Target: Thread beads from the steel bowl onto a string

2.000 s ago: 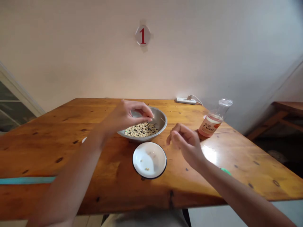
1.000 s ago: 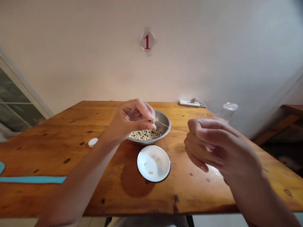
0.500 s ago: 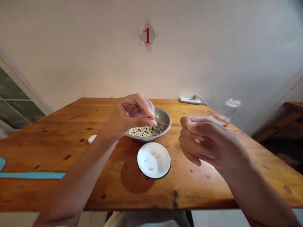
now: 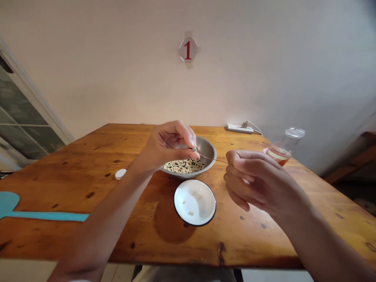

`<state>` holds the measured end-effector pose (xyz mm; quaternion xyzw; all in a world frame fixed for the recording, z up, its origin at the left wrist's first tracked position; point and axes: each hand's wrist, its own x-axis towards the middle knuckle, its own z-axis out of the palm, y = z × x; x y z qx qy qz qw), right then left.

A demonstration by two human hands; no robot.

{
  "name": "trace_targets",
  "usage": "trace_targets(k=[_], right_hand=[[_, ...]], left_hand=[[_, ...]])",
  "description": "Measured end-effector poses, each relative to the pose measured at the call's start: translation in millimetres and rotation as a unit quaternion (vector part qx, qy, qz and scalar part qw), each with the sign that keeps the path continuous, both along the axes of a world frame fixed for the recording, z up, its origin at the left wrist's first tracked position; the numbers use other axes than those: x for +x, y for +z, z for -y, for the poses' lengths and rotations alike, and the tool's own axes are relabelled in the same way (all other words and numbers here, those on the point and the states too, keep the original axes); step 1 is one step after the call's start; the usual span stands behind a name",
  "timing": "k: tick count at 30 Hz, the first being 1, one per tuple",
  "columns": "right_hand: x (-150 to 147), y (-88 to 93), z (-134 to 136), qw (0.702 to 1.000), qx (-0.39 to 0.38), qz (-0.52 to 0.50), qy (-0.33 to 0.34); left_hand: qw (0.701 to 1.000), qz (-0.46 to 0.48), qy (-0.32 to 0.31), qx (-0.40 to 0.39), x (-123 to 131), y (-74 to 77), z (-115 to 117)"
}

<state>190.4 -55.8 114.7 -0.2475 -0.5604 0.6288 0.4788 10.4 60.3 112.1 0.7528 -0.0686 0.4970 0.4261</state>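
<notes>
A red numeral 1 stands on a round white disc, fixed by tape to the pale wall. This is the only clearly legible sign. The label on the glass bottle at right bears red and orange printing, perhaps lettering, but it is too small and blurred to read.

Steel bowl and enamel plate between the hands
</notes>
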Motion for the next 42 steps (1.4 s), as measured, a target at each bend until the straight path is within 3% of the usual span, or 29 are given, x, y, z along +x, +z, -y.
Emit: trace_targets(k=[19, 31, 37, 42], right_hand=[[-1, 0.7, 0, 0.999, -0.008, 0.015, -0.041], [-2, -4.7, -7, 0.999, 0.007, 0.029, -0.031], [-1, -9.4, -20, 0.999, 0.051, 0.013, -0.006], [-1, -18.7, -33, 0.998, 0.052, -0.014, 0.037]], left_hand=[[0.997, -0.024, 0.058, 0.050, -3, 3.7, 5], [0.992, -0.042, 0.102, 0.064, -1, 4.8, 12], [0.996, -0.082, 0.036, 0.007, -1, 2.2, 2], [0.995, -0.081, -0.034, -0.056, 8, -14.8, -14]])
